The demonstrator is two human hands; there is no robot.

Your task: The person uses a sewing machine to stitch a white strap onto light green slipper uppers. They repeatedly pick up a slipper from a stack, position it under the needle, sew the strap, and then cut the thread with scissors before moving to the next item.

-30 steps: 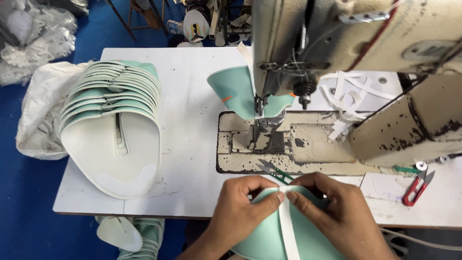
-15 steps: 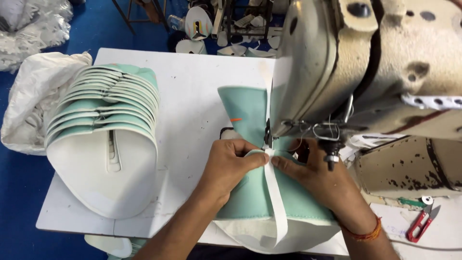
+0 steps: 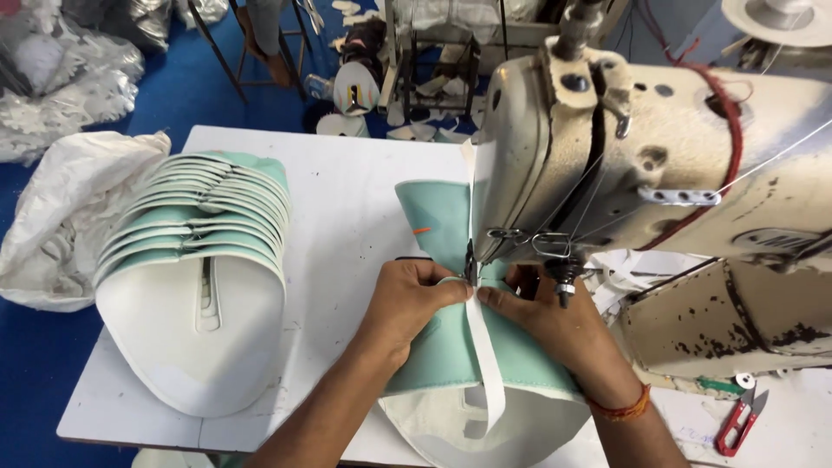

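Two hands hold one mint-green piece [image 3: 442,347] flat on the white bench [image 3: 347,217], right at the needle of the cream sewing machine [image 3: 659,199]. The left hand [image 3: 412,303] pinches the piece and the white tape [image 3: 485,364] between thumb and fingers, its grip closed on them just left of the presser foot; the right hand [image 3: 546,316] presses down on the other side, fingertips closed on the tape's edge. This looks like the step of feeding the tape down the middle of the piece under the needle. The next move seems to call for both hands pushing evenly away from the body, keeping the tape centred and taut so that the seam runs straight. The piece's long axis runs from the near bench edge toward the machine, its far end curling up behind the needle and its white lining hanging over the near edge. A stack of like pieces [image 3: 195,260] sits well apart to the left, red snips [image 3: 737,420] to the right.
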